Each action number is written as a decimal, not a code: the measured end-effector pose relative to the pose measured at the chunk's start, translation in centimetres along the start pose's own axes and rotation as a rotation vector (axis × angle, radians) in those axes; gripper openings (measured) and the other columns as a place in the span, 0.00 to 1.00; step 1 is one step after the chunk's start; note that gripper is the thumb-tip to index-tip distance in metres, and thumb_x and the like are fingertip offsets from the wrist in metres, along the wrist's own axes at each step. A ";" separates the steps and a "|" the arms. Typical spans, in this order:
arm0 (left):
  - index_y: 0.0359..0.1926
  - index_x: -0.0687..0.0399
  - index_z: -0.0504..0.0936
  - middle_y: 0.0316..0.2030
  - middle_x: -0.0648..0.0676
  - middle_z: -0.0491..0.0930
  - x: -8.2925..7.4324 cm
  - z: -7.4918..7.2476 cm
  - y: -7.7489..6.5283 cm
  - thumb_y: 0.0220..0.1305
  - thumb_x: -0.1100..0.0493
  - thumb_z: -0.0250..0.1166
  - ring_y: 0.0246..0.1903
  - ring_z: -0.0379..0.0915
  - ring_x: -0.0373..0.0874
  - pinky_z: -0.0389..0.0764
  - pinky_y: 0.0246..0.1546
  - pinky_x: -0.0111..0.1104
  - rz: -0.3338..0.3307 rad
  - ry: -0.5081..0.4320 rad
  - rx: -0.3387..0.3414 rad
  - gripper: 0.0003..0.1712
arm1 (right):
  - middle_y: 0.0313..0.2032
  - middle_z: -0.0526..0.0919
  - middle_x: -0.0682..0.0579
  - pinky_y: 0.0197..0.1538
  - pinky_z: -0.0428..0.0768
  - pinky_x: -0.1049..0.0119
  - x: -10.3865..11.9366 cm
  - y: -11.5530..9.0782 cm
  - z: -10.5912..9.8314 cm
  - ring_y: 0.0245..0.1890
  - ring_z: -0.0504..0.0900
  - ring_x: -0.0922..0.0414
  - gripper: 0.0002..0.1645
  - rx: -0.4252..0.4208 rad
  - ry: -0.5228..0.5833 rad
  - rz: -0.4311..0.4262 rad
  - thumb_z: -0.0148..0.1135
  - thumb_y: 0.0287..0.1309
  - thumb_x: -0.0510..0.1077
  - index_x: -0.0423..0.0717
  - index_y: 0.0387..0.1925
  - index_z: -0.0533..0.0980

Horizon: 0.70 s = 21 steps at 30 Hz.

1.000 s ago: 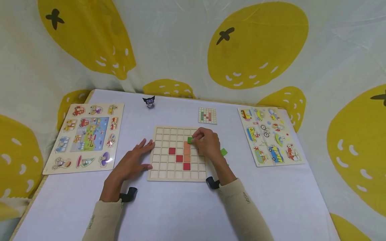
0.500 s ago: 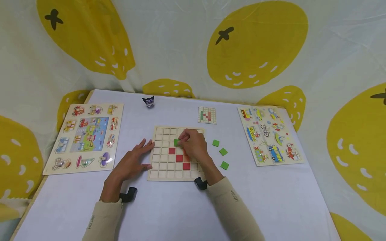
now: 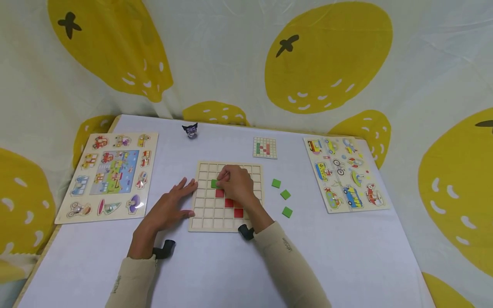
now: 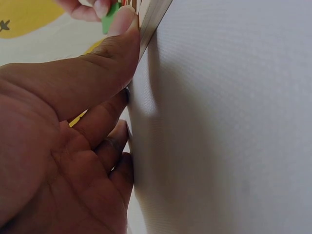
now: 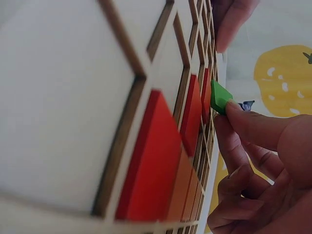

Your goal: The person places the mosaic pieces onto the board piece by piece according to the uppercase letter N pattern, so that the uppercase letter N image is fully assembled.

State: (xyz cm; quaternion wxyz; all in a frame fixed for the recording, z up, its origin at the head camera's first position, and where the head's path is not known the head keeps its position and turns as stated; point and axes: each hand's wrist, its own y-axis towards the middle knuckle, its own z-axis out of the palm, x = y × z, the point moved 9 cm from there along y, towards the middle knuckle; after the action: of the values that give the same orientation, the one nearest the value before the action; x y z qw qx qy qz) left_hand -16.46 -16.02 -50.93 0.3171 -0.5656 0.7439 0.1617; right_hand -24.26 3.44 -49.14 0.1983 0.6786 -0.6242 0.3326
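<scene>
A wooden grid board (image 3: 203, 213) lies on the white table before me. My left hand (image 3: 166, 210) rests at its left edge with fingers spread, fingertips and thumb touching the side. Between thumb and fingers, my right hand (image 3: 239, 187) pinches a green square tile (image 3: 214, 184) over the upper left part of the grid. In the right wrist view that green tile (image 5: 220, 96) is tilted above the cells. Three red tiles (image 3: 239, 212) sit diagonally in the board. Orange tiles (image 5: 176, 187) show beside them in the right wrist view; my right hand hides them from the head camera.
Three loose green tiles (image 3: 285, 194) lie right of the board. Behind it are a small pattern card (image 3: 265, 148) and a dark-eared figurine (image 3: 190, 130). Picture puzzle boards stand off at left (image 3: 86, 171) and right (image 3: 327, 160). A lemon-print curtain (image 3: 227, 55) hangs behind.
My right hand has carried the green tile leftward across the board, from above the orange column to near the uppermost red tile. The loose green tiles are uncovered. My left hand stays put.
</scene>
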 end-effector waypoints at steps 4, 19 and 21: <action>0.82 0.49 0.64 0.83 0.60 0.56 0.0 0.0 0.0 0.57 0.60 0.81 0.81 0.49 0.74 0.57 0.75 0.71 0.001 -0.008 -0.003 0.55 | 0.25 0.85 0.61 0.32 0.76 0.62 0.4 0.3 0.4 0.31 0.82 0.60 0.08 0.000 -0.030 0.006 0.78 0.61 0.47 0.59 0.30 0.83; 0.82 0.49 0.64 0.84 0.60 0.56 0.0 0.0 0.0 0.56 0.59 0.81 0.81 0.49 0.73 0.57 0.75 0.71 -0.005 -0.016 -0.004 0.55 | 0.27 0.85 0.60 0.30 0.77 0.63 1.1 0.7 1.2 0.29 0.82 0.61 0.08 0.005 -0.115 0.006 0.77 0.62 0.47 0.59 0.29 0.83; 0.82 0.49 0.64 0.83 0.60 0.56 0.0 0.0 0.0 0.56 0.59 0.81 0.81 0.49 0.73 0.56 0.75 0.71 -0.006 -0.013 -0.005 0.55 | 0.27 0.85 0.60 0.29 0.77 0.64 1.1 0.7 1.2 0.29 0.82 0.61 0.08 0.010 -0.121 0.008 0.76 0.62 0.47 0.59 0.29 0.83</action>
State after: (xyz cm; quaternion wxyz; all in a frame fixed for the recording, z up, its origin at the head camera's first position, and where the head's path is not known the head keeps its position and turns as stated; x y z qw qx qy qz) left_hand -16.44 -16.00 -50.97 0.3211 -0.5677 0.7395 0.1664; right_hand -24.66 1.71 -49.32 0.1555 0.6960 -0.6361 0.2945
